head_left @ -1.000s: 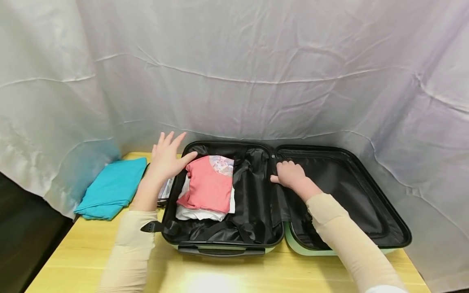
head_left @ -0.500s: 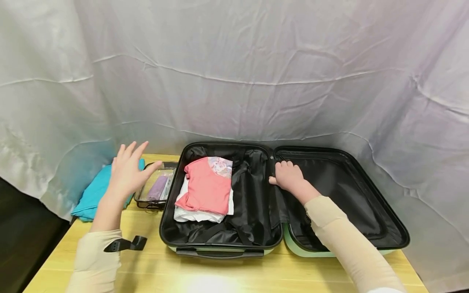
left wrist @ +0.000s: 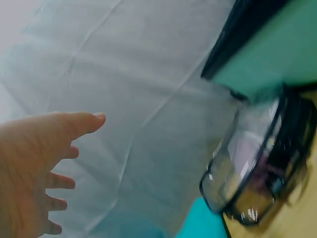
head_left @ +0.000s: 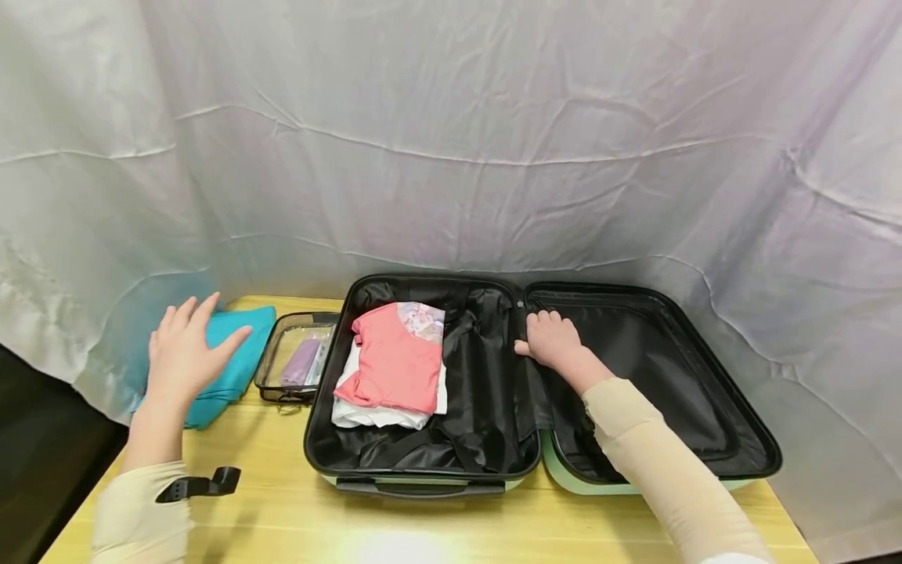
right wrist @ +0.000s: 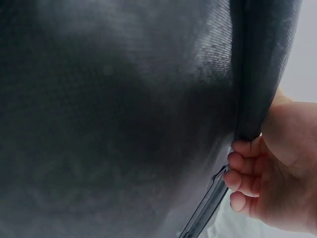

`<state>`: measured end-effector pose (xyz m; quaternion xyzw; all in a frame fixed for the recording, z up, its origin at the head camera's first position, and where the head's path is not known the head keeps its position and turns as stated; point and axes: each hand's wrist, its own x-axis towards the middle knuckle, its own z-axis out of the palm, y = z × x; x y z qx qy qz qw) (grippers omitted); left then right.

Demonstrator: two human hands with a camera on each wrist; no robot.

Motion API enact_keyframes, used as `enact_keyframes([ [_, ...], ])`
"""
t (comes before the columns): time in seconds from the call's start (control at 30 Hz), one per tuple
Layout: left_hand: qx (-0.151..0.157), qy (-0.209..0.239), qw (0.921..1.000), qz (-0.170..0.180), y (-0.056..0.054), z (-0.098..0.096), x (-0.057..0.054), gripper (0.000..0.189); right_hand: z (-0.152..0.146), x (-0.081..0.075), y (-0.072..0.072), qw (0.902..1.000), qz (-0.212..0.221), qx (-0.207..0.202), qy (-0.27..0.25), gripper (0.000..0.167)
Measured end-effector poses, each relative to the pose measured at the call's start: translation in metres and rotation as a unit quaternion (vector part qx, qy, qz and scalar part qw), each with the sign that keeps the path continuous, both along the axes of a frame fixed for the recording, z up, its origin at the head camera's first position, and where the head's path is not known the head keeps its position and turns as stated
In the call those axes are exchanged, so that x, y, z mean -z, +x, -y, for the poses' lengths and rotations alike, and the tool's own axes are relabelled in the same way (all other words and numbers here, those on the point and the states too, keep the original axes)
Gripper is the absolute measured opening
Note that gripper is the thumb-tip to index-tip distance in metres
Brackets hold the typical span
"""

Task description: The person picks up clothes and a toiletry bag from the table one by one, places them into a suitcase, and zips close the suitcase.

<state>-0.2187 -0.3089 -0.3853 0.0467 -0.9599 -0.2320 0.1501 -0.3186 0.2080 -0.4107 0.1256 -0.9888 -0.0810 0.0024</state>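
An open suitcase [head_left: 486,376] lies on the table, its left half holding a folded coral garment [head_left: 398,356] on top of white cloth [head_left: 380,417]. My right hand [head_left: 557,341] grips a black fabric flap [right wrist: 163,99] near the hinge; the right wrist view shows the fingers curled over its edge. To the far left, my left hand [head_left: 179,352] is raised with fingers spread, in front of a folded teal cloth [head_left: 243,337]. Nothing is in it. Between cloth and suitcase stands a clear black-edged pouch [head_left: 282,345] with a purple item [head_left: 301,362] inside.
The suitcase's right half [head_left: 648,368] lies spread to the right, showing a dark lining. A pale grey curtain [head_left: 451,157] hangs close behind everything. The wooden table [head_left: 282,501] ends at the left beside a dark area.
My left hand has moved left, away from the suitcase to in front of the teal cloth, uncovering the clear pouch. The right hand keeps its place.
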Motion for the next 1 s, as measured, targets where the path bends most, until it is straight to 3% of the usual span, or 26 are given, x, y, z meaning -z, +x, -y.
enact_keyframes([
  [0.43,-0.053,0.003,0.9981,0.031,-0.012,0.039,0.053,0.093,-0.002,-0.001,-0.002,0.9999,0.004,0.007,-0.011,0.054],
  [0.77,-0.097,0.009,0.9943,0.043,-0.025,0.055,0.084,0.084,0.0,-0.002,0.0,0.9998,0.011,0.006,-0.016,0.054],
  [1.0,-0.12,0.002,0.9909,0.062,-0.038,0.065,0.095,0.076,0.0,0.0,-0.002,0.9997,0.014,0.007,-0.018,0.056],
])
